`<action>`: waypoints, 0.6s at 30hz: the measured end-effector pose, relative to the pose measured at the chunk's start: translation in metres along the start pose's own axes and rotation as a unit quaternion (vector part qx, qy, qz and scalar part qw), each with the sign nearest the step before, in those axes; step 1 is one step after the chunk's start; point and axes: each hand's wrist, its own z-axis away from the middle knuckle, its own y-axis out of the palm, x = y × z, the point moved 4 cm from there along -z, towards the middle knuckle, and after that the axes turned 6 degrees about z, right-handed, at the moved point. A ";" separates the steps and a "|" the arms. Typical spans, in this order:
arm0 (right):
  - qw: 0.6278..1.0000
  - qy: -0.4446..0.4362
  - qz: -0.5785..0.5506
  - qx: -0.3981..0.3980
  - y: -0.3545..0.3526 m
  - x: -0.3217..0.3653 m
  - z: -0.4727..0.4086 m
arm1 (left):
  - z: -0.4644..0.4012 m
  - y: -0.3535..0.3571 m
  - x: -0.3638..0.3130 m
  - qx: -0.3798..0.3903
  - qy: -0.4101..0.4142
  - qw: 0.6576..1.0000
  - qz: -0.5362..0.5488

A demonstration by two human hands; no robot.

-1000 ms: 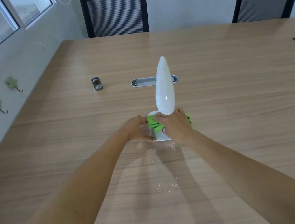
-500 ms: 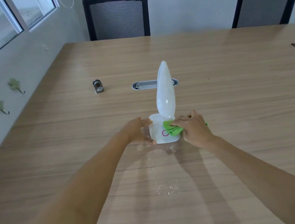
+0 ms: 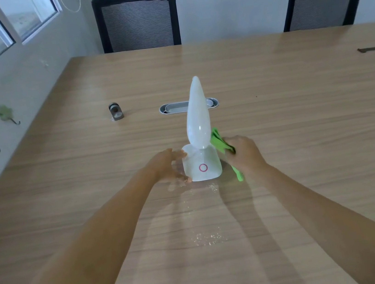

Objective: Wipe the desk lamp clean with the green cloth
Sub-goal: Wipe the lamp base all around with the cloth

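Table [image 3: 300, 126]: wide wood-grain top filling most of the view, pale crumbs scattered at 6 o'clock from the lamp
Chairs [image 3: 138, 21]: two black mesh-backed ones at the far edge, at 11 and 1 o'clock from the lamp
Desk lamp [image 3: 197, 126]: white, at the table's middle; tapered head stands upright on a rounded square base
Marking: a red ring on the top of the base; no readable writing
Left hand [image 3: 169, 166]: forearm stretched forward, thumb and fingers clasping the base's edge at 9 o'clock
Right hand [image 3: 243, 154]: forearm stretched forward, fingers clenched around the cloth at 3 o'clock from the base
Green cloth [image 3: 219, 141]: bunched in the right hand, its upper end just beside the lamp head's lower part, a tail hanging down by the wrist
Cable port [image 3: 172, 108]: grey oval slot behind the lamp at 12 o'clock
Small metal object [image 3: 116, 111]: at 10 o'clock, well apart from the lamp
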 end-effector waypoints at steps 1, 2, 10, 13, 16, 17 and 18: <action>1.000 0.007 -0.001 0.021 0.009 0.001 -0.005 | -0.001 0.000 0.001 0.001 -0.002 1.000 0.000; 0.999 0.014 0.002 0.053 0.021 0.001 -0.008 | -0.002 0.000 0.002 0.000 -0.005 1.000 0.000; 0.976 0.025 0.021 0.215 0.046 -0.019 0.001 | -0.002 0.000 0.001 0.003 0.006 1.000 0.000; 0.975 0.018 0.010 0.223 0.046 -0.023 0.014 | -0.004 0.001 0.003 0.009 0.001 1.000 -0.004; 0.972 -0.027 0.053 0.226 0.044 -0.019 0.029 | -0.004 0.000 0.003 0.010 0.005 1.000 -0.010; 0.972 -0.041 0.063 0.223 0.042 -0.019 0.034 | -0.003 0.000 0.002 0.010 0.008 1.000 -0.012; 0.975 -0.047 0.066 0.206 0.037 -0.020 0.037 | -0.003 0.000 0.000 0.010 0.010 1.000 -0.015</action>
